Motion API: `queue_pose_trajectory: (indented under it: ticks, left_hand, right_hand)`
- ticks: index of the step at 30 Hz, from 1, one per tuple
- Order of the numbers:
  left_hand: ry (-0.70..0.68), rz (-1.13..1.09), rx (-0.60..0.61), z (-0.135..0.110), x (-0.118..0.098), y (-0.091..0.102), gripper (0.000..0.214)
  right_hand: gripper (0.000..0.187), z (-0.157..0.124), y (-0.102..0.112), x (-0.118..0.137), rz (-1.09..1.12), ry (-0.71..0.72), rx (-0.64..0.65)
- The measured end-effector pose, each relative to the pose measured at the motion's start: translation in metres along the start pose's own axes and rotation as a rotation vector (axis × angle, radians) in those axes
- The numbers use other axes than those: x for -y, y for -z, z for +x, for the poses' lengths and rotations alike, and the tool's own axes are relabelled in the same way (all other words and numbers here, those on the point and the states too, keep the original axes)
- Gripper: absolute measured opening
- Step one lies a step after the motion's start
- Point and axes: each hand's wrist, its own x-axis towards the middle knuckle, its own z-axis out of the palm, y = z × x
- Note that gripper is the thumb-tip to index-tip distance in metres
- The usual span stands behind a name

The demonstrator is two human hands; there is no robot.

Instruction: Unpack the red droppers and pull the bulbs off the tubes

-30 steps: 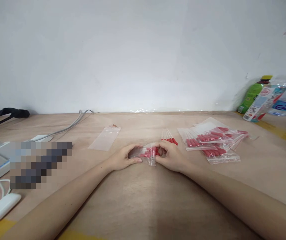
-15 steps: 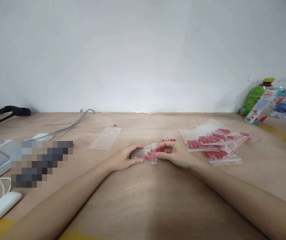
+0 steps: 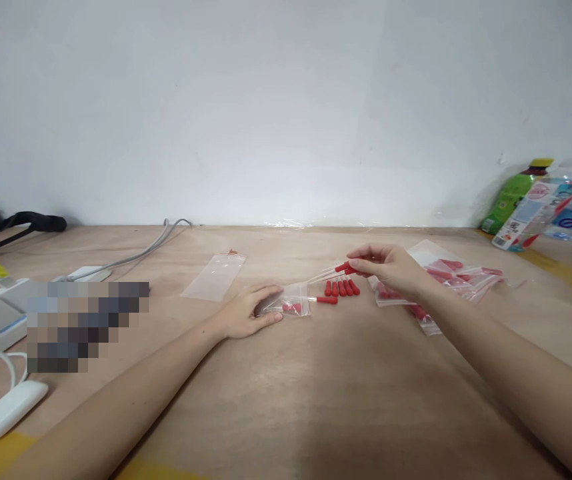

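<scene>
My left hand [image 3: 246, 312] rests on the table with fingers curled, pinning the closed end of a small clear plastic bag [image 3: 291, 305] that holds a red-tipped dropper. My right hand [image 3: 391, 267] is raised a little to the right and pinches the red bulb of a clear dropper [image 3: 333, 269], whose thin stem points toward the bag's mouth. Several loose red-tipped droppers [image 3: 341, 288] lie on the table between my hands. One more sticks half out of the bag.
A pile of filled bags [image 3: 446, 277] lies under and past my right wrist. An empty clear bag [image 3: 215, 276] lies left of centre. Bottles [image 3: 536, 203] stand at the far right; cables, a white device [image 3: 6, 410] and boxes sit at the left.
My right hand has left the bag and lifted up and to the right, pinching one dropper by its bulb. The loose droppers now show. My left hand stays on the bag.
</scene>
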Motion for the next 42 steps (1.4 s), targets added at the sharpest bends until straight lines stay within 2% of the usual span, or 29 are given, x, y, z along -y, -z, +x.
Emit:
queue_pose_trajectory:
  ticks: [5,9,11,13,19,23,29,33,36,38,42]
  left_hand:
    - [-0.006,0.011,-0.015,0.001,0.000,-0.001,0.053]
    - [0.003,0.012,-0.019,0.001,0.003,-0.003,0.053]
    - [0.006,0.002,-0.006,0.001,0.006,-0.002,0.053]
    - [-0.015,-0.023,0.020,0.001,0.011,0.001,0.051]
    - [-0.107,-0.231,0.105,0.000,0.022,0.014,0.042]
    - [-0.096,-0.336,0.095,0.000,0.023,0.016,0.035]
    - [-0.074,-0.329,0.089,0.000,0.024,0.013,0.035]
    - [-0.063,-0.321,0.074,0.000,0.022,0.013,0.034]
    - [-0.039,-0.308,0.065,0.001,0.020,0.012,0.032]
    - [-0.024,-0.287,0.052,0.001,0.020,0.010,0.033]
    - [-0.018,-0.240,0.022,0.000,0.020,0.009,0.038]
  right_hand:
    - [0.024,0.007,0.006,-0.004,-0.183,0.216,-0.155]
    - [0.018,0.012,-0.006,-0.014,-0.377,0.447,-0.262]
    - [0.015,0.015,-0.018,-0.021,-0.485,0.565,-0.266]
    - [0.014,0.016,-0.031,-0.028,-0.563,0.637,-0.201]
    - [0.016,0.009,-0.060,-0.036,-0.783,0.669,-0.036]
    - [0.019,0.005,-0.065,-0.035,-0.911,0.621,0.050]
    - [0.022,0.003,-0.072,-0.037,-0.986,0.629,0.106]
    - [0.025,-0.002,-0.070,-0.031,-0.994,0.651,0.036]
    - [0.026,-0.012,-0.064,-0.027,-0.871,0.644,-0.028]
    - [0.025,-0.021,-0.059,-0.025,-0.807,0.631,0.008]
    - [0.020,-0.040,-0.051,-0.022,-0.844,0.599,0.160]
